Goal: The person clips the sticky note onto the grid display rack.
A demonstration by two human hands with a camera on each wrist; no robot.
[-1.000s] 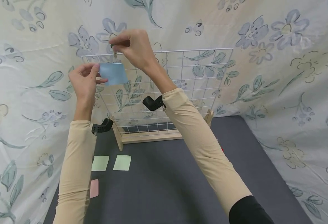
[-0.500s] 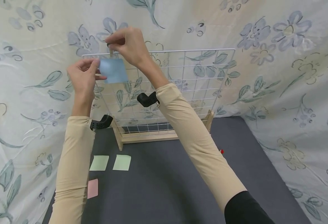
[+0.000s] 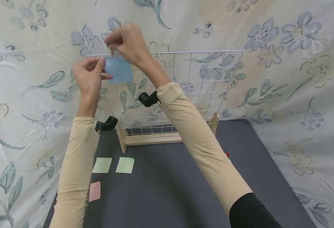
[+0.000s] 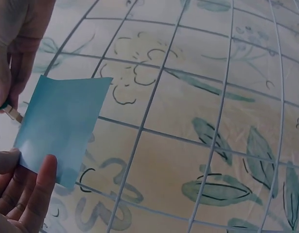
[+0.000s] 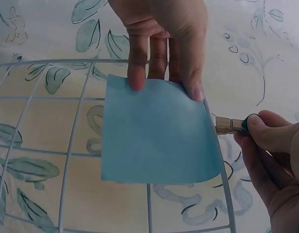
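My left hand (image 3: pixel 88 76) pinches a light blue paper note (image 3: pixel 120 71) by its left edge, thumb in front. The note lies flat against the top left of a white wire grid (image 3: pixel 189 68). Above it, my right hand (image 3: pixel 131 46) squeezes the handle end of a wooden clothespin (image 5: pixel 228 125) between thumb and fingers. A dark green piece sits at that end. In the right wrist view the clothespin's tip is right at the grid's top wire, by the note's upper edge; the note hides part of that wire.
The grid stands in a wooden base (image 3: pixel 152 140) on a dark grey tabletop (image 3: pixel 155 183). Two green notes (image 3: pixel 125 165) and a pink note (image 3: pixel 95 191) lie at front left. A small red object (image 3: pixel 227 155) shows beside the right sleeve. Floral cloth (image 3: pixel 298 95) encloses the table.
The blue note has moved up to the grid's top wire with my left hand. My right hand, with the clothespin, has shifted slightly up and to the left.
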